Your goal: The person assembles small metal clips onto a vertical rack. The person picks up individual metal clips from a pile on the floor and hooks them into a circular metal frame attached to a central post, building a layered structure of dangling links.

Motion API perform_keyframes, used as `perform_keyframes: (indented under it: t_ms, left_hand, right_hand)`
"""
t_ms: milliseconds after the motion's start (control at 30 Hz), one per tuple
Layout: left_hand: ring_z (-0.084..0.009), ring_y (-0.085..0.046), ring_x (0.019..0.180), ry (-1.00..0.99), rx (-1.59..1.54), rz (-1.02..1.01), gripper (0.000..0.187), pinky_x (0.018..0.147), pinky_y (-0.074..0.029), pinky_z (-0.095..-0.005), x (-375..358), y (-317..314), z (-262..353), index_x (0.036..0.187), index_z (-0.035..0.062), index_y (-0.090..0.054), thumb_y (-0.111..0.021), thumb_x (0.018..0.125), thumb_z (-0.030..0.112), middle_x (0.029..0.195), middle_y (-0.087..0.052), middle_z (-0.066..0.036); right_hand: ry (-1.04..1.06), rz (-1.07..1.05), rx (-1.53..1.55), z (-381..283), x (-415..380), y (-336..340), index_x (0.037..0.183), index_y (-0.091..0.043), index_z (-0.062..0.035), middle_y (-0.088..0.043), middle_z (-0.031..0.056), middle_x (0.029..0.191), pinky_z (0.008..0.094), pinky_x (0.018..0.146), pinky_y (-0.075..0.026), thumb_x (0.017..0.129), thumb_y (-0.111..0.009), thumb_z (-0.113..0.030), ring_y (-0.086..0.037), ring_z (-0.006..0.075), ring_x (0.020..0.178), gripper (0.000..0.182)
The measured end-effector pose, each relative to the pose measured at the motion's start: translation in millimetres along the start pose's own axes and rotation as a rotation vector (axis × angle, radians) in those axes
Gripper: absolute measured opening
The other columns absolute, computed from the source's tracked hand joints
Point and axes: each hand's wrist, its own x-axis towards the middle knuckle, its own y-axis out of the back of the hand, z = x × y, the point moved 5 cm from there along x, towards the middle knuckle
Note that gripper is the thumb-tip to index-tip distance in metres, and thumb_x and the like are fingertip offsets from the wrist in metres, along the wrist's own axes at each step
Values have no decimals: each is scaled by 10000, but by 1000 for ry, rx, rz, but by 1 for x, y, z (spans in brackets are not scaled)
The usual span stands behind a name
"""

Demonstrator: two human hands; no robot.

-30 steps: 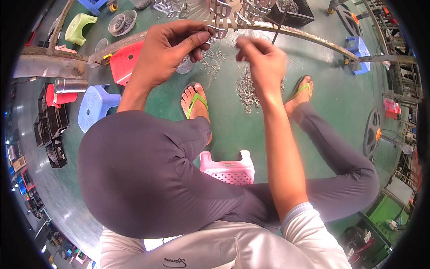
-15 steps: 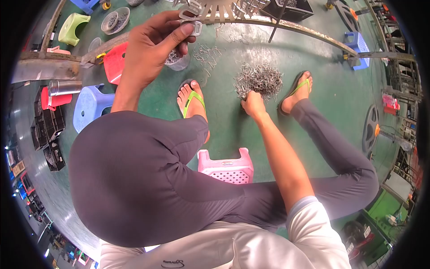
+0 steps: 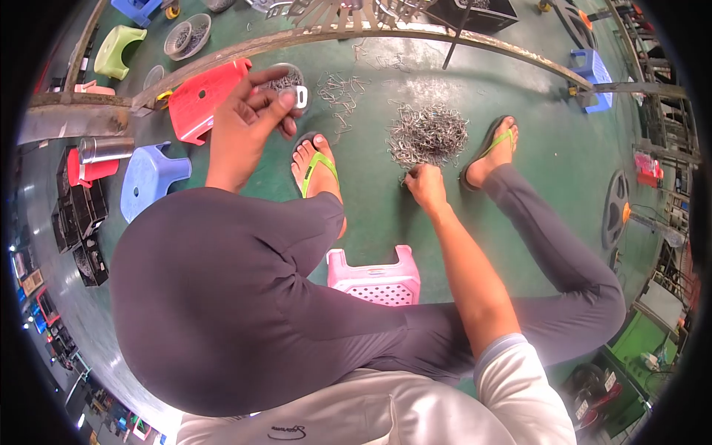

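Centrally, a small slotted metal piece point(image 3: 301, 97) is held above the floor point(image 3: 371, 211), pinched between the thumb and index finger of the left hand point(image 3: 248, 133); its other fingers are loosely bent and set apart. Just behind this hand, and partly hidden by it, is a clear tub point(image 3: 298, 73) containing small metal parts. To the right, a dense pile of wire hooks point(image 3: 428, 133) lies on the green floor between the person's two sandalled feet. The right hand point(image 3: 427, 185) is lowered to the near edge of this pile, its fingers curled downward; whether they pinch a hook cannot be told. Loose hooks point(image 3: 343, 93) are strewn between the tub and the pile.

Beyond the hands, a metal rail point(image 3: 519, 50) crosses the view, with a fan of metal strips point(image 3: 343, 16) at its middle and a black crate point(image 3: 475, 18) on its far side. A red stool point(image 3: 194, 100) stands beside the left hand, and a blue stool point(image 3: 148, 182) nearer the left knee. Nearest the body, a pink stool point(image 3: 374, 280) is partly covered by the trouser leg.
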Motion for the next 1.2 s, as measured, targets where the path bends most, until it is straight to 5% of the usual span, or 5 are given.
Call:
perform_keyframes:
  t_ms: [433,633,867,1000,1200]
  left_hand:
    - [-200,-763,838,241,-112,-214,277,711,-624,-296,-15,-25,-27,1195,-67,-628,-743,967,41,986,-759,-171]
    - [-195,-760,812,243,-114,-200,289,698,-619,-292,-15,-23,-28,1205,-72,-643,-749,961,38,976,-763,-169]
    - [-199,-760,799,222,-147,-211,331,704,-622,-294,-15,-23,-24,1246,-78,-648,-754,952,29,957,-762,-165]
    - [-205,-766,810,227,-136,-216,311,715,-623,-294,-16,-25,-11,1223,-84,-657,-755,946,18,955,-762,-159]
    - [-187,-763,823,191,-124,-243,296,711,-614,-289,-1,-26,-9,1197,-67,-690,-779,948,64,969,-772,-140]
  right_hand:
    - [-101,60,221,8,10,19,898,-757,62,-738,289,909,484,858,-571,789,-727,-211,-734,432,905,295]
    - [127,-19,-63,-12,8,-3,885,-768,71,-746,281,904,485,813,-591,796,-733,-229,-746,429,871,315]
    - [-65,13,-147,-25,9,-1,811,-736,71,-717,308,874,535,820,-575,757,-737,-225,-716,483,872,301]
    - [-153,78,-34,-53,-1,44,775,-713,103,-725,295,826,518,801,-578,763,-794,-267,-738,451,837,379]
    - [80,-262,832,-167,3,123,843,-730,23,-721,75,833,308,706,-500,827,-782,-176,-625,122,726,207]
